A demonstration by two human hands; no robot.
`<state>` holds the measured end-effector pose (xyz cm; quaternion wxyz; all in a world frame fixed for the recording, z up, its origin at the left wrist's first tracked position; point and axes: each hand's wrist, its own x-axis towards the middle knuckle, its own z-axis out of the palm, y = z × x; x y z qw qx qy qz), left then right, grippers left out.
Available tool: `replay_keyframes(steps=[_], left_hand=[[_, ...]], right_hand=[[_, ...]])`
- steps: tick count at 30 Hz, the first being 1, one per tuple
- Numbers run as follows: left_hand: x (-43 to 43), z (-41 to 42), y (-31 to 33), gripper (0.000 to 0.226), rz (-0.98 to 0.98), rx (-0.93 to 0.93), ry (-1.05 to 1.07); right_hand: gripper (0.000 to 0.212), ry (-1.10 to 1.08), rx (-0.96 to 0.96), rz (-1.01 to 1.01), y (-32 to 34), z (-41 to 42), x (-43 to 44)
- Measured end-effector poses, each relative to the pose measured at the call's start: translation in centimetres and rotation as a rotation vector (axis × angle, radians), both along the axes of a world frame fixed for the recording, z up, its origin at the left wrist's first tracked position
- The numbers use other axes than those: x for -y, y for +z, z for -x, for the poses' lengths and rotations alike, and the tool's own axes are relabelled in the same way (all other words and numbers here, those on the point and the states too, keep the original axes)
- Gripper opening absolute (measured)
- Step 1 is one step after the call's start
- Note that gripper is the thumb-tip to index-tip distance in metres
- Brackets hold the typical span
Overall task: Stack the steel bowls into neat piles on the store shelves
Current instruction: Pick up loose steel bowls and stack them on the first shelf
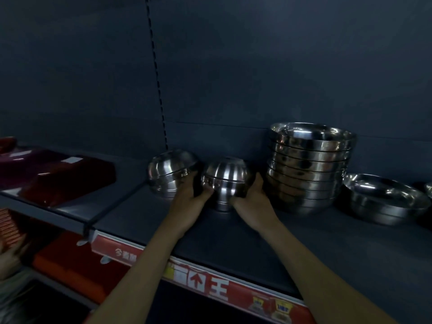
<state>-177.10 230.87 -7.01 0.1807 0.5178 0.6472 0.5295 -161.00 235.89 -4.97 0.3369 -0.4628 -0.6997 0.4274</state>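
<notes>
On the dark shelf (233, 239) stand two small steel bowl pairs, each with one bowl turned upside down on another. My left hand (190, 203) and my right hand (253, 202) grip the right pair (225, 177) from either side, fingers curled round it. The left pair (169, 173) stands right beside it, touching my left fingers. To the right rises a tall pile of several wide steel bowls (308, 169). Further right lies a low wide steel bowl (383, 199).
Dark red trays (58, 176) lie on the neighbouring shelf section at left. A red price strip (210, 284) runs along the shelf's front edge. Orange boxes (77, 265) fill the shelf below. Another person's hand (9, 258) shows at the far left edge.
</notes>
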Motion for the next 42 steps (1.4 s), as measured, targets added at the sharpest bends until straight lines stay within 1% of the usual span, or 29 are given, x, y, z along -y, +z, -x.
replay_keyframes(steps=[4, 7, 10, 13, 14, 17, 20, 23, 28, 31, 34, 38, 42], left_hand=[[0.2, -0.2, 0.4, 0.067, 0.056, -0.021, 0.007], [0.5, -0.3, 0.7, 0.057, 0.064, -0.001, -0.005], [1.0, -0.5, 1.1, 0.057, 0.055, -0.005, 0.008], [1.7, -0.9, 1.4, 0.036, 0.069, 0.006, 0.021], [2.0, -1.0, 1.4, 0.035, 0.062, 0.008, 0.027], [3.4, -1.5, 1.2, 0.048, 0.047, 0.034, 0.034], [5.1, -1.7, 0.9, 0.062, 0.041, 0.027, 0.013], [6.8, -1.8, 0.7, 0.069, 0.074, -0.027, 0.011], [9.2, -2.7, 0.7, 0.063, 0.024, -0.101, 0.038], [10.4, -3.2, 0.8, 0.054, 0.010, -0.114, 0.054], [11.1, -3.6, 0.6, 0.056, -0.001, -0.122, 0.088], [11.6, -4.2, 0.2, 0.056, 0.002, -0.097, 0.079], [12.0, -4.8, 0.0, 0.050, 0.007, -0.155, 0.074]], right_hand=[[0.106, 0.009, -0.004, 0.012, 0.4, -0.4, -0.5], [0.105, 0.020, 0.005, 0.005, 0.7, -0.5, 0.0], [0.105, 0.021, -0.001, -0.006, 0.6, -0.9, 0.2], [0.103, 0.007, 0.000, -0.029, 0.3, -1.4, 0.7], [0.101, 0.006, -0.004, -0.026, 0.4, -1.7, 1.1], [0.084, 0.028, -0.048, -0.033, 0.8, -2.9, 2.9], [0.084, 0.037, -0.067, -0.021, 1.0, -4.1, 4.7], [0.078, 0.027, -0.069, -0.033, 0.8, -5.2, 6.5], [0.064, 0.012, -0.054, -0.104, -0.2, -6.5, 7.8], [0.049, -0.015, -0.040, -0.139, -0.5, -6.9, 8.0], [0.038, -0.018, -0.020, -0.164, -0.6, -7.2, 8.3], [0.037, -0.006, 0.007, -0.204, -0.5, -7.9, 8.8], [0.036, 0.022, 0.045, -0.245, -0.6, -8.5, 9.3]])
